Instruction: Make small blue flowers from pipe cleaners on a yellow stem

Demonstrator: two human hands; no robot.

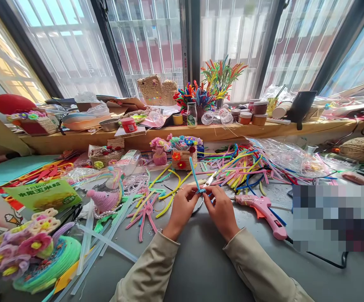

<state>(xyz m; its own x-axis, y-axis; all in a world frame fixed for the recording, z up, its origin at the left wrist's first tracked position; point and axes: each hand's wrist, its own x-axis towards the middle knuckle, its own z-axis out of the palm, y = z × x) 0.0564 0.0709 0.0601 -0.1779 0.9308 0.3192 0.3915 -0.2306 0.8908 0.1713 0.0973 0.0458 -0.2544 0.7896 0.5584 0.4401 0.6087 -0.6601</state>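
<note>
Between my two hands is a light blue pipe cleaner (pixel 193 172), one end standing up and the lower part bent into a small knot or loop at my fingertips. My left hand (pixel 184 205) pinches it from the left. From the right, the fingers of my right hand (pixel 220 209) close on the same bent part. Just behind my hands lie scissors (pixel 209 180), blades pointing away, with the handles partly hidden by my fingers. A pink glue gun (pixel 263 207) rests on the table right of my right hand.
Pink and yellow pipe cleaner pieces (pixel 144 209) and clear glue sticks (pixel 106 241) lie to the left. A large heap of pipe cleaners (pixel 241 163) is at the back right. Fuzzy flowers (pixel 34 245) stand at the near left. The glue gun's black cord (pixel 323 259) crosses the right side.
</note>
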